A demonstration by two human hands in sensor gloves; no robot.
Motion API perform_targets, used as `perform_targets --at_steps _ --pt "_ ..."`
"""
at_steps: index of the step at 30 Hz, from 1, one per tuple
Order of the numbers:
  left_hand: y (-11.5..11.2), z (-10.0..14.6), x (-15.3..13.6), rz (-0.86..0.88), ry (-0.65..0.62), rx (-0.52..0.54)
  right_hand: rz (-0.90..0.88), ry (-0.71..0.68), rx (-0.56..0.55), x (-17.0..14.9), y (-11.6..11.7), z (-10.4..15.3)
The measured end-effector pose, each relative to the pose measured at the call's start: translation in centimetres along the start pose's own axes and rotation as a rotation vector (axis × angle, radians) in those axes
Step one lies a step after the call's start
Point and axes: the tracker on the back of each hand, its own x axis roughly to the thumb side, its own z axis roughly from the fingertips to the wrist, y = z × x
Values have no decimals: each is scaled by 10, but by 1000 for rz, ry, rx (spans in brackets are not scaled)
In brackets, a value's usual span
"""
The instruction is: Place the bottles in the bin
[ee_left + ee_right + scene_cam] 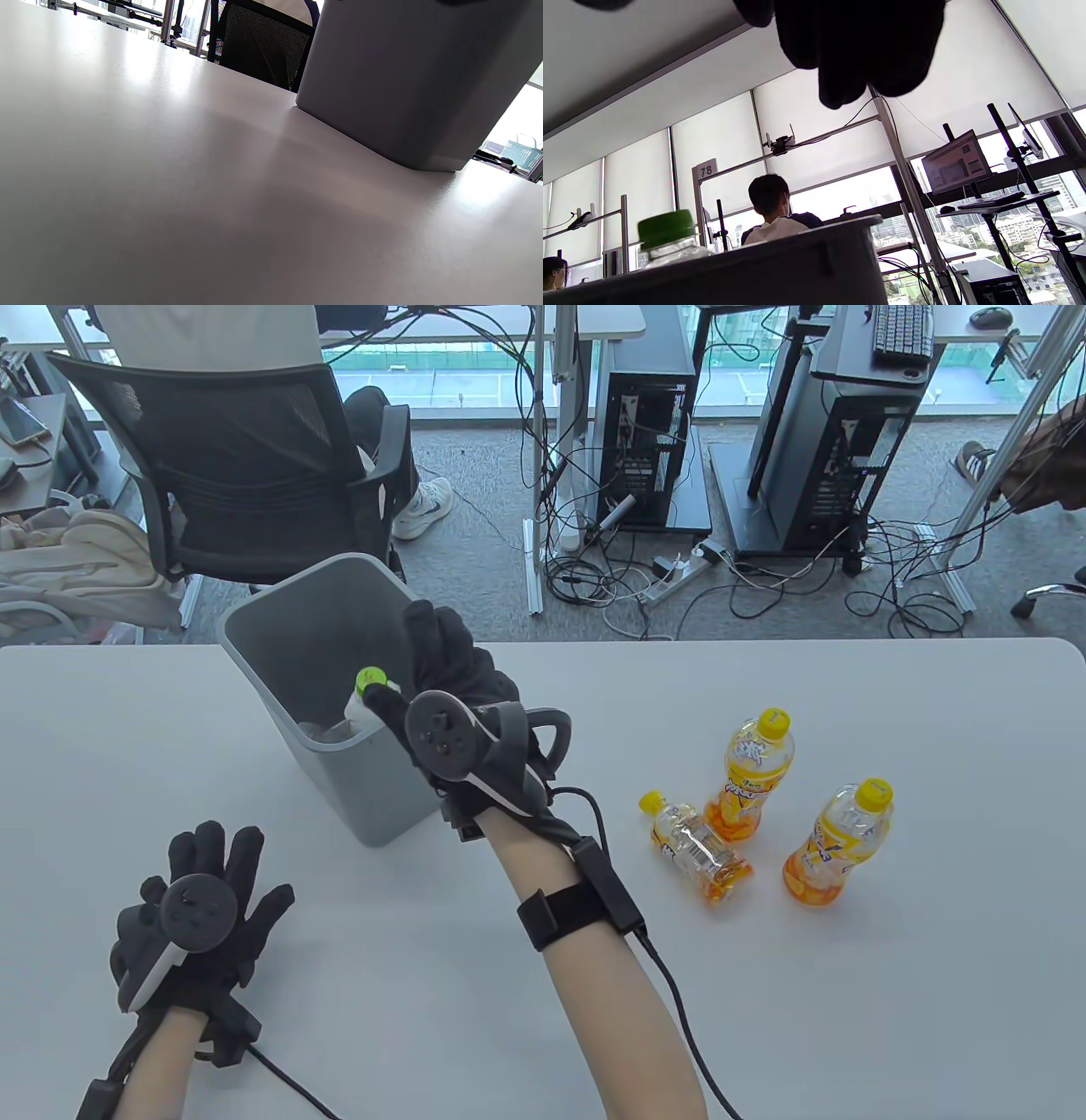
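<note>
Right hand [445, 661] apparently loose above bin [280, 645]; left hand [199, 912] spread flat on table [848, 984].

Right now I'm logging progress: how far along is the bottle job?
A green-capped bottle sits inside the gray bin, its cap beside the right hand above the rim. The left hand rests flat on the table. Three yellow-capped bottles remain outside.

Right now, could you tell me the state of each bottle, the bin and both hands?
Bin: upright on the table, open top.
Green-capped bottle: inside the bin, cap poking above the rim.
Far orange bottle: standing, capped.
Near orange bottle: standing, capped.
Small orange bottle: lying on its side, capped.
Right hand: over the bin, grip unclear.
Left hand: flat on the table, fingers spread.
</note>
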Motion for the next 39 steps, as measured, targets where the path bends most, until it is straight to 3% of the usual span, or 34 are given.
perform_targets --at_steps 9,12,19,23,29,39 --pt "-1 0 2 -20 -1 -3 172 160 4 -98 -25 27" --pt "-1 0 2 -23 0 -4 209 195 28 -126 -24 44" --pt "-2 0 3 -33 1 -7 303 305 208 -184 1 110" --pt "-2 0 4 -39 0 -7 456 366 344 -206 18 144" --pt "-3 0 4 -44 2 -9 605 455 478 -225 34 174" --pt "-3 0 5 -49 2 -12 727 472 546 -239 58 192"
